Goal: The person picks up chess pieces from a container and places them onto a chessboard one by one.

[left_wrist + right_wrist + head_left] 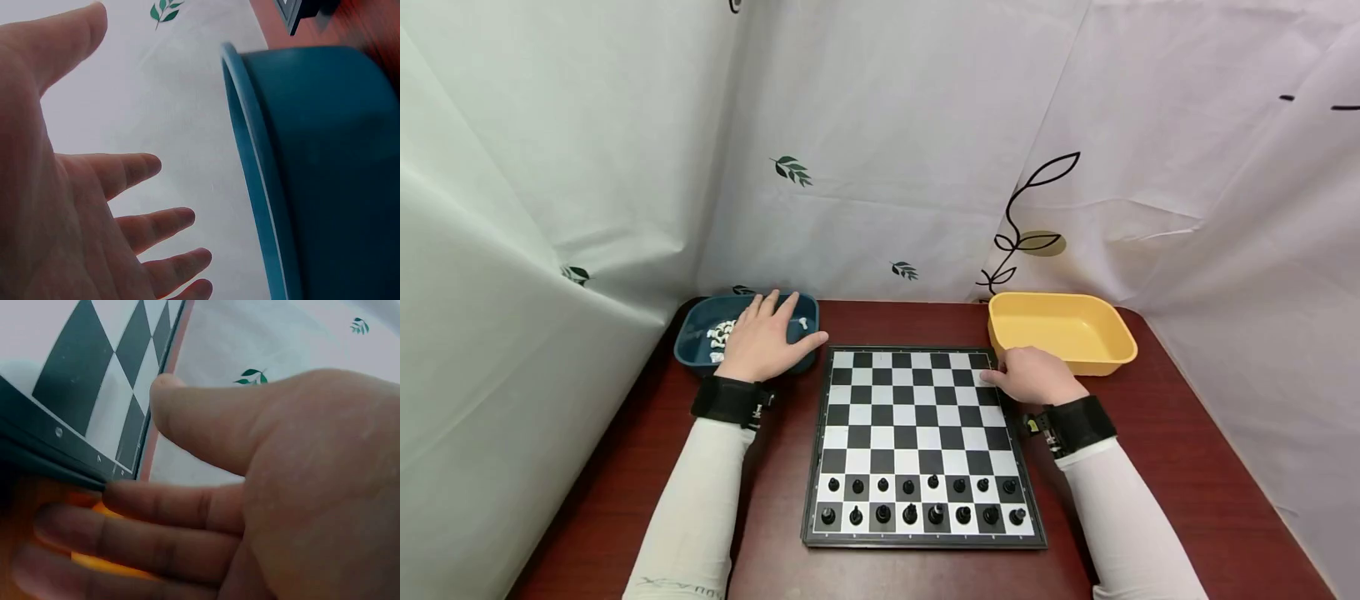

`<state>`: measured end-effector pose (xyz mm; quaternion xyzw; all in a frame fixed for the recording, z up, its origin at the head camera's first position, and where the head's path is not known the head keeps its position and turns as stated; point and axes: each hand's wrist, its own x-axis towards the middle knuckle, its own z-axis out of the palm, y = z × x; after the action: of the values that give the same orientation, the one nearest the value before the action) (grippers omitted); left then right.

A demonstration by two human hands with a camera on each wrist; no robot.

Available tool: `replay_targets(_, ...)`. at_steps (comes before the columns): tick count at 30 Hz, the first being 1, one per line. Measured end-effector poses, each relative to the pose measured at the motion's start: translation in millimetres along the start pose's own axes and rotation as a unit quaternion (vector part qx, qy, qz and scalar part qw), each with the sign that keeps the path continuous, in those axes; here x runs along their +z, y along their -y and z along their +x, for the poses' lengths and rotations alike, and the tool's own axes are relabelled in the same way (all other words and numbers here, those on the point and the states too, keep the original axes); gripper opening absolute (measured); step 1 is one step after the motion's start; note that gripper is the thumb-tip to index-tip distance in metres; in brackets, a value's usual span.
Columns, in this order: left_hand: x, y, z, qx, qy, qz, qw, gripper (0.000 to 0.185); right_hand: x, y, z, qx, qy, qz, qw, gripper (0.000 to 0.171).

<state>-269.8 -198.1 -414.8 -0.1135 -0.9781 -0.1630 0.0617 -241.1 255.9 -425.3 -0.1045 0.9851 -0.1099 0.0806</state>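
My left hand is over the dark blue plastic basin at the far left, fingers spread and nothing in it. White chess pieces lie inside, partly covered by that hand. In the left wrist view, the palm faces the basin wall with a gap between. At the far right corner of the chessboard, my right hand holds no piece. Its thumb reaches over the board, while the fingers extend beside the edge, one fingertip right at it. Black chess pieces stand in two rows on the near side.
A yellow plastic basin stands at the back right, just beyond my right hand. The brown table ends at white patterned cloth hung along the back and both sides.
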Motion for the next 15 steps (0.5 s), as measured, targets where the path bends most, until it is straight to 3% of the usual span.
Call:
replay_targets(7,-5.2,15.0,0.1,-0.011,0.000,-0.003,0.9999,0.096,10,-4,6,0.016,0.040,-0.013,0.999,0.047)
replay_targets(15,-10.2,31.8,-0.4,-0.052,0.020,0.022,0.9982,0.075,17,-15,13,0.020,0.070,0.042,0.996,0.047)
